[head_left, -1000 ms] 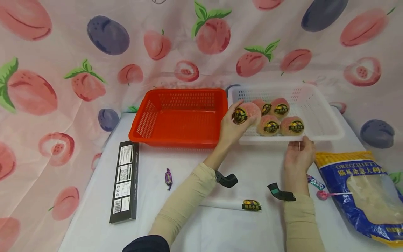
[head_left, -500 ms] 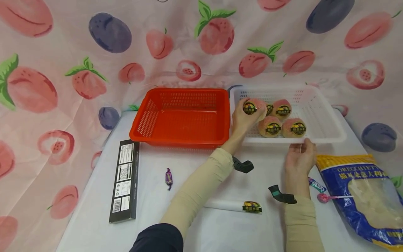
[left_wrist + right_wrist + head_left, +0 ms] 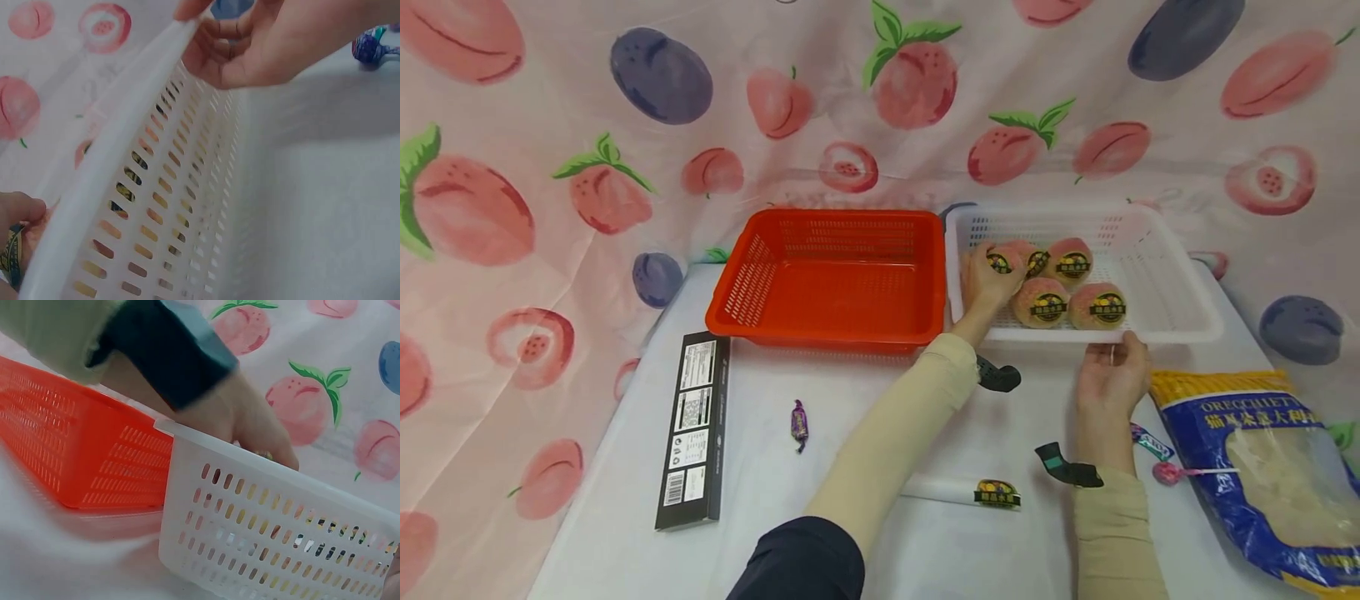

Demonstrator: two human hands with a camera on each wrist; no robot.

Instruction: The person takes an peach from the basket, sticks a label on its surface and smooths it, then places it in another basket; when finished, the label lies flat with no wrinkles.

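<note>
My left hand [image 3: 988,279] reaches into the left end of the white basket [image 3: 1172,329] with its fingers round a peach [image 3: 1006,257] that has a black and gold label. Beside that peach, several more labelled peaches [image 3: 1042,302] lie in the basket. In the left wrist view the left thumb [image 3: 25,206] rests on the peach at the lower left. Along the front rim, my right hand [image 3: 1112,375] grips the basket; the left wrist view shows its thumb on top and its other fingers curled below. The right wrist view shows the left hand [image 3: 250,419] behind the rim, its fingertips hidden.
A red basket [image 3: 827,337] stands against the white one's left side. In front lie a black box [image 3: 691,433], a purple wrapped candy [image 3: 799,425] and a white roll [image 3: 951,490]. To the right are a pasta bag [image 3: 1262,467], a lollipop [image 3: 1167,473] and a small candy packet [image 3: 1152,442].
My left hand has moved right with the peach, from above the white basket's left side down among the other peaches. The right hand has stayed at the front rim.
</note>
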